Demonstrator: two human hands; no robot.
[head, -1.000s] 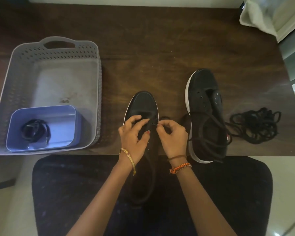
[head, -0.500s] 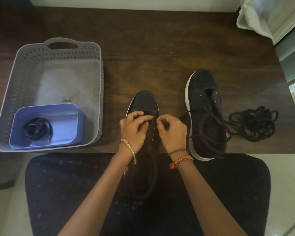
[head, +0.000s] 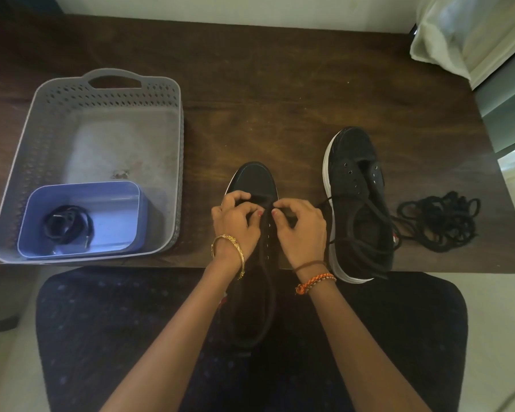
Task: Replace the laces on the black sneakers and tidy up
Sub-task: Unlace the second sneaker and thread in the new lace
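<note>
A lace is pinched by the left hand (head: pixel 238 221) and right hand (head: pixel 299 226) at the near sneaker's (head: pixel 254 182) front eyelets; lacing is barely begun, the far sneaker (head: pixel 356 162) is left half-laced, and a lace pile (head: pixel 440 223) is untidied.

Near sneaker (head: pixel 254 181) sits toe-away, heel hanging off the edge, its lace (head: pixel 266 292) looping down toward the lap. Second sneaker (head: pixel 359 203) stands just right of it, loosely laced. A tangled black lace pile (head: pixel 440 223) lies further right.

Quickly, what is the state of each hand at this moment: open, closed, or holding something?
Left hand: closed, pinching the black lace at the near sneaker.
Right hand: closed, pinching the same lace at the eyelets.
</note>
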